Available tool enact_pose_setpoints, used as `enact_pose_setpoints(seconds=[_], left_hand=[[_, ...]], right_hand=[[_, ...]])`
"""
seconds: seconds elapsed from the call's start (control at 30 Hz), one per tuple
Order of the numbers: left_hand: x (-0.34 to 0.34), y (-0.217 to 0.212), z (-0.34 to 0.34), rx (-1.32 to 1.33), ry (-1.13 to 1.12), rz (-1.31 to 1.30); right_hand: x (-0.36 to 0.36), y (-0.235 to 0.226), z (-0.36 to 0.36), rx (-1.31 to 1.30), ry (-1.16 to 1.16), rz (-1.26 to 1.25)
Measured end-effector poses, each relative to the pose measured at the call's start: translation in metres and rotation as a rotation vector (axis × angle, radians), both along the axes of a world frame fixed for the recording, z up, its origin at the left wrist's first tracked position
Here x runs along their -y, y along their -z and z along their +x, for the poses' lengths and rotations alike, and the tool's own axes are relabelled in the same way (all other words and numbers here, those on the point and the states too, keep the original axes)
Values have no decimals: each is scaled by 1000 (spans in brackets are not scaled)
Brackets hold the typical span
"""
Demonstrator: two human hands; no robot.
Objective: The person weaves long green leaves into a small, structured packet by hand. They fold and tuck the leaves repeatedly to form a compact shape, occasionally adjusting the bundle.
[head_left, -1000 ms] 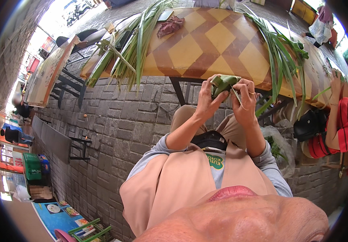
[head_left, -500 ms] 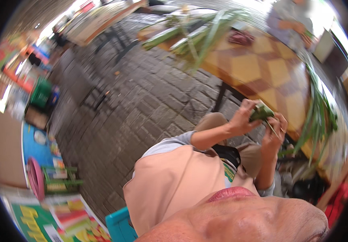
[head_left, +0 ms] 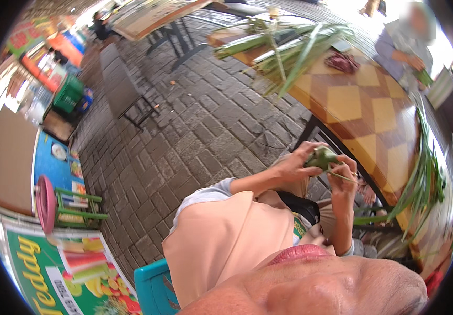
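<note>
A small green packet folded from leaf strips is held between both hands above my lap. My left hand grips it from the left, fingers curled over its top. My right hand pinches it from the right, and a thin leaf strip trails from it across the fingers. Both hands sit just in front of the edge of a table with a yellow and brown checked top.
Long green leaves lie heaped on the table's far end, more leaves hang over its right side. A dark red pouch lies on the table. Another person sits at the far side. Metal bench, brick paving, pink stool.
The view has swung further left and tilted. My hands still hold the leaf packet, which has shifted slightly between the fingers.
</note>
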State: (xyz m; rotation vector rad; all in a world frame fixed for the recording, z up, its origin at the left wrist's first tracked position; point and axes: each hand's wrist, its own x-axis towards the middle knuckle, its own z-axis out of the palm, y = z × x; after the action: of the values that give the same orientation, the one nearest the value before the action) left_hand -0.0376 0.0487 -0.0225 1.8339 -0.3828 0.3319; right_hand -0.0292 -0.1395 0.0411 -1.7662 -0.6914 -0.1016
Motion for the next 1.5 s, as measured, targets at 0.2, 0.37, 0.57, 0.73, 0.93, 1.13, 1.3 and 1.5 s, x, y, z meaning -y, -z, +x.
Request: enact_pose_setpoints(seconds=[0.2,0.37,0.57,0.73,0.93,1.13,1.3,1.5], left_hand=[[4,5,-4,-294,249,-273],[31,-9,8,-392,292,-404],[61,-10,20,-408,471,-289],[76,-12,22,-467,517,-541],[76,-14,22,-464,391,-592],[76,-16,26,-372,275,-529],[49,-8,41,-481,191,-753],[58,-11,37,-352,216,-484]], right_hand=[[10,8,11,-307,-170,215],[20,3,6,4,-15,123],[57,10,11,-505,-162,612],[58,16,2,-144,63,614],[71,8,-6,341,419,97],[59,13,-10,278,435,294],[84,1,-12,204,234,359],[72,7,-20,177,80,104]])
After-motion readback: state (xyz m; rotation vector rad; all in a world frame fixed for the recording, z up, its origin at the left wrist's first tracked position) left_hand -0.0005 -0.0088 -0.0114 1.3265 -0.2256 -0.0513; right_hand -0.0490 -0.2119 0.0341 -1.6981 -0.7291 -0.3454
